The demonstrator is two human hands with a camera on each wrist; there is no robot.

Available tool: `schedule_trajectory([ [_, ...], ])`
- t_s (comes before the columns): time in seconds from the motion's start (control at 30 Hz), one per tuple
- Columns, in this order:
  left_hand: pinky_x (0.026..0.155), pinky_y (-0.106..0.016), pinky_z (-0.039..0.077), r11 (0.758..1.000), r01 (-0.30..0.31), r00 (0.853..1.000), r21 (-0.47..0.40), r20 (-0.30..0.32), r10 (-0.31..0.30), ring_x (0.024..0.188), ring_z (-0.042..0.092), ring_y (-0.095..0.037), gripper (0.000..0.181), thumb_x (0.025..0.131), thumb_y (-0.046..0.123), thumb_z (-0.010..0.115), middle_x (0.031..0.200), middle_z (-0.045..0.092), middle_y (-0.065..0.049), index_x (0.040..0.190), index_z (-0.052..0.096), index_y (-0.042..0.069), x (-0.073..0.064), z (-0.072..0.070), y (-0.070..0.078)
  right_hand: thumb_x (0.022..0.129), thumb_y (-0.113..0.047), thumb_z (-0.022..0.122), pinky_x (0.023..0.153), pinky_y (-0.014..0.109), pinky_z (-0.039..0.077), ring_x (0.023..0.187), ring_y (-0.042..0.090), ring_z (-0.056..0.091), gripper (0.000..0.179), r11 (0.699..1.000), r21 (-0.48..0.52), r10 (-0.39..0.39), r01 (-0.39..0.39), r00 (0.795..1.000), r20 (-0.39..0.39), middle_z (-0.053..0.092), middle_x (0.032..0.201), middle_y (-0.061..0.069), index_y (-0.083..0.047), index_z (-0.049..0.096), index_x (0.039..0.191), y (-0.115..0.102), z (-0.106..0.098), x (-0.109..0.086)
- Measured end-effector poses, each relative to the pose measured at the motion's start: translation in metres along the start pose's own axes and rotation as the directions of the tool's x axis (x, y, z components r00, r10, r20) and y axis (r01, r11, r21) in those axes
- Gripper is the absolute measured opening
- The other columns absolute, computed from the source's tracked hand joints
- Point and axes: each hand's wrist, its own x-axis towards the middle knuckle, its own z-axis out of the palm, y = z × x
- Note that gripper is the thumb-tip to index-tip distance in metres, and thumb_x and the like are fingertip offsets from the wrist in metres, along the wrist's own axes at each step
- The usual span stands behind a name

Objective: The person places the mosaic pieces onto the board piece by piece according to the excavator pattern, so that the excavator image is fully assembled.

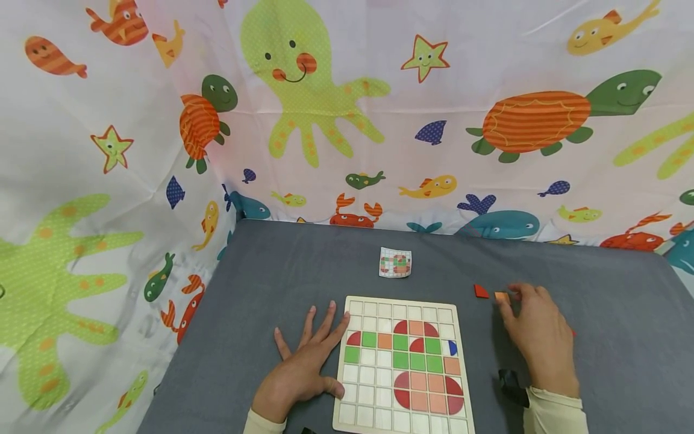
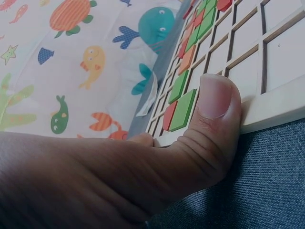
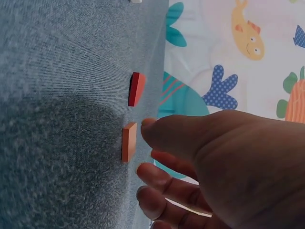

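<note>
My left hand (image 1: 300, 371) lies spread beside the wooden grid board (image 1: 366, 377), its thumb (image 2: 214, 102) on the near left rim and a fingertip at the upper left edge. Green and orange squares, red quarter-rounds and a blue half-round fill some of the board's cells. On the grey cloth right of the board, my right hand (image 1: 544, 334) hovers at an orange square tile (image 1: 502, 297). In the right wrist view a small gap shows between the thumb and this tile (image 3: 128, 143), and the other fingers are loosely bent. A red quarter-round (image 1: 481, 291) lies just left of it.
Behind the board lies a small printed card (image 1: 395, 263) with a coloured grid pattern. Part of another red piece (image 1: 574, 333) peeks out right of my right hand. A sea-animal curtain (image 1: 347, 120) rises along the table's back and left edges.
</note>
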Motion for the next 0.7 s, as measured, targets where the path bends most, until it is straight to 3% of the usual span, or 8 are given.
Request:
schedule_trajectory([
  [0.23, 0.094, -0.086, -0.033, 1.000, 0.005, 1.000, 0.003, -0.004, -0.005, 0.162, -0.016, -0.040, 0.132, 0.064, 0.044, 0.092, 0.179, -0.003, 0.004, 0.171, 0.014, 0.041, 0.002, 0.002, -0.003, 0.097, -0.023, 0.077, 0.071, 0.064, 0.053, 0.092, 0.048, 0.064, 0.043, 1.000, -0.019, 0.007, -0.006, 0.999, 0.053, 0.059, 0.115, 0.030, 0.007, 0.066, 0.127, 0.002, 0.004, 0.006],
  [0.5, 0.099, -0.086, -0.029, 0.999, 0.048, 0.999, 0.011, 0.016, -0.048, 0.162, -0.014, -0.040, 0.130, 0.066, 0.039, 0.094, 0.179, -0.001, 0.002, 0.171, 0.018, 0.036, 0.000, -0.004, 0.007, 0.096, -0.020, 0.078, 0.071, 0.064, 0.053, 0.089, 0.046, 0.063, 0.041, 1.000, -0.022, 0.021, -0.019, 0.998, 0.067, 0.058, 0.111, 0.029, 0.009, 0.067, 0.124, 0.002, 0.007, 0.011],
  [0.7, 0.098, -0.086, -0.030, 0.999, 0.053, 0.998, 0.015, 0.021, -0.053, 0.162, -0.014, -0.041, 0.131, 0.065, 0.040, 0.094, 0.179, -0.001, 0.001, 0.171, 0.017, 0.035, 0.000, -0.004, 0.008, 0.096, -0.022, 0.077, 0.073, 0.062, 0.053, 0.086, 0.045, 0.060, 0.044, 0.997, -0.022, 0.073, -0.071, 0.992, 0.105, 0.056, 0.111, 0.032, 0.012, 0.064, 0.122, 0.001, 0.008, 0.017],
])
